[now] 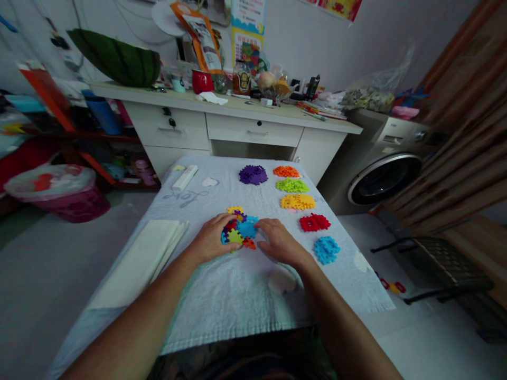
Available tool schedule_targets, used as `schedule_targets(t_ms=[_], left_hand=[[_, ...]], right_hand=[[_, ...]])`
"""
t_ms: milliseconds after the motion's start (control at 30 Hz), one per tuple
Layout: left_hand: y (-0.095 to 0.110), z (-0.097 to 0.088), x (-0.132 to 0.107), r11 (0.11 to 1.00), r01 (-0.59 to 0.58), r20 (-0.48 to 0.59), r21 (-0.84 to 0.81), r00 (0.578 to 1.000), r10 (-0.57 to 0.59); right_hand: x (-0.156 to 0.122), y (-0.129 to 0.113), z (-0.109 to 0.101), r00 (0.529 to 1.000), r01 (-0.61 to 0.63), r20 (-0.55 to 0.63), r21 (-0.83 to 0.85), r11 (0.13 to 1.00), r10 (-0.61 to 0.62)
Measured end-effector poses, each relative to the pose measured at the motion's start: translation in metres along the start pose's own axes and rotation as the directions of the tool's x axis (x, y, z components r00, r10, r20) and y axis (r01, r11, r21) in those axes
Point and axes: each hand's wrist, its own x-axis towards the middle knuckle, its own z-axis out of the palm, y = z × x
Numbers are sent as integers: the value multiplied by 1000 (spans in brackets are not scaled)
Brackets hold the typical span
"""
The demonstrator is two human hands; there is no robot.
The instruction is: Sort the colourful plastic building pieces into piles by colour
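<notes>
A cluster of plastic gear-shaped pieces in blue, green, red, purple, yellow and orange lies in the middle of the cloth-covered table. My left hand curls around its left side, fingers at the far edge and thumb at the near edge. At the right side is my right hand, its fingertips by a blue gear piece and its thumb held apart near an orange piece. Whether the pieces are joined together I cannot tell. Part of the cluster is hidden behind my left fingers.
Sorted piles stand at the right: orange, green, yellow, red and blue. A purple pile is farther back. Folded white cloth and a white bar lie left.
</notes>
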Motion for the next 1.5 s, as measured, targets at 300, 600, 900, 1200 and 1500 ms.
schedule_targets(t_ms=[300, 600, 900, 1200, 1500], left_hand=[[4, -1, 0, 1000, 17, 7, -20, 1000, -17], [3, -1, 0, 1000, 17, 10, -14, 1000, -17], [7, -2, 0, 999, 33, -21, -36, 999, -34], [5, -1, 0, 999, 41, -20, -20, 999, -41], [2, 0, -1, 999, 27, -30, -34, 999, -28]], right_hand=[[16, 17, 28, 993, 21, -118, 60, 998, -14], [6, 30, 17, 934, -247, -213, 190, 950, 285], [-1, 37, 24, 978, -182, -104, -27, 983, 178], [-18, 39, -4, 980, -186, -78, -32, 982, 183], [-92, 81, -61, 945, -314, -131, -96, 945, 301]])
